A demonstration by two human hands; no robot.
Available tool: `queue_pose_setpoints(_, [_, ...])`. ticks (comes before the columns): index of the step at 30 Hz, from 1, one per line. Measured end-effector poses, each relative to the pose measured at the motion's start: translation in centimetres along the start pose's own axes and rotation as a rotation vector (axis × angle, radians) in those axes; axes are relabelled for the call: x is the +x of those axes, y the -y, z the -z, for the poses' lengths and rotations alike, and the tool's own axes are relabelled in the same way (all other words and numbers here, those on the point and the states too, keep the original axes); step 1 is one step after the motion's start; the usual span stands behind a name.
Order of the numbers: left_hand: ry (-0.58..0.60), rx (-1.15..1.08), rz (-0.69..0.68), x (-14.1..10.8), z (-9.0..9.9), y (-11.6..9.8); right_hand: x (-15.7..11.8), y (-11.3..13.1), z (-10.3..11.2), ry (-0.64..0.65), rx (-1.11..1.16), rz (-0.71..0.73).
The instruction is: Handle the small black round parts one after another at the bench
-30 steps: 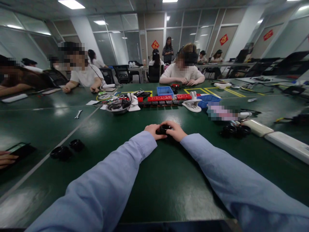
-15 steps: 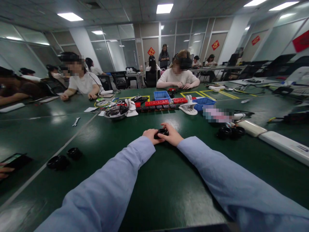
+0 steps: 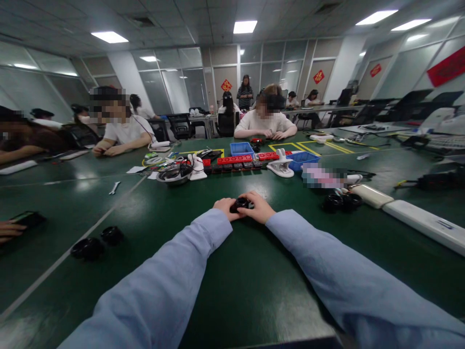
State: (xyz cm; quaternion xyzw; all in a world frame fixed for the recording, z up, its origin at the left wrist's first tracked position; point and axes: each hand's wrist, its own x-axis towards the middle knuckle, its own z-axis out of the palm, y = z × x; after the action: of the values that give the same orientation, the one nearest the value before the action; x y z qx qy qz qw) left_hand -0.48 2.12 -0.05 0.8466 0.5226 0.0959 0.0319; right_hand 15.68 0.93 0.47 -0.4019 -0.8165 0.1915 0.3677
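Note:
A round black part (image 3: 241,203) rests on the green table (image 3: 254,271) ahead of me, between my two hands. My left hand (image 3: 225,207) grips it from the left side, and my right hand (image 3: 258,207) has its fingers and thumb round the right side. The top opening of the part shows between them. Similar black parts lie apart from my hands: a large one (image 3: 87,248) and a smaller one (image 3: 112,235) at the left, and a pair (image 3: 341,201) at the right.
Behind my hands stand a metal bowl with cables (image 3: 173,175), a red power strip (image 3: 234,159), a white clamp (image 3: 281,166) and blue trays (image 3: 241,148). A long white case (image 3: 425,224) lies right, a small wrench (image 3: 115,188) left. Another person's hand (image 3: 10,230) holds a phone at far left.
The view has tilted up slightly. My right fingers have come down closer around the black part. The person at the left across the table has brought their hands together.

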Motion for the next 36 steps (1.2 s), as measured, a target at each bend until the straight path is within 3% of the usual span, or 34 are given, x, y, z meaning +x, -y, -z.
queue_pose_setpoints(7, [0.072, -0.129, -0.16, 0.5, -0.3, 1.9, 0.8, -1.2, 1.6, 0.388, 0.358, -0.109])
queue_pose_setpoints(10, [0.065, -0.13, -0.167, 0.5, -0.4, 2.0, 1.0, -1.4, 2.0, 0.442, 0.42, -0.132])
queue_pose_setpoints(14, [0.032, -0.112, -0.126, 0.4, -0.4, 1.5, 0.8, -1.3, 1.5, 0.355, 0.388, -0.167])
queue_pose_setpoints(19, [-0.07, -0.238, -0.034, 0.2, -0.6, 1.1, 0.3, -0.9, 0.4, 0.066, 0.09, -0.124])
queue_pose_setpoints(22, [-0.116, -0.254, 0.003, 0.1, -0.7, 1.0, 0.1, -0.5, 0.1, -0.045, -0.067, -0.079])
queue_pose_setpoints(31, [-0.122, -0.067, 0.051, -0.6, 0.1, -1.3, -0.2, 0.5, -0.2, -0.138, -0.284, -0.12])
queue_pose_setpoints(36, [-0.122, -0.009, 0.159, -0.6, 0.0, -1.9, 0.0, 0.8, -0.1, -0.072, -0.223, -0.061])
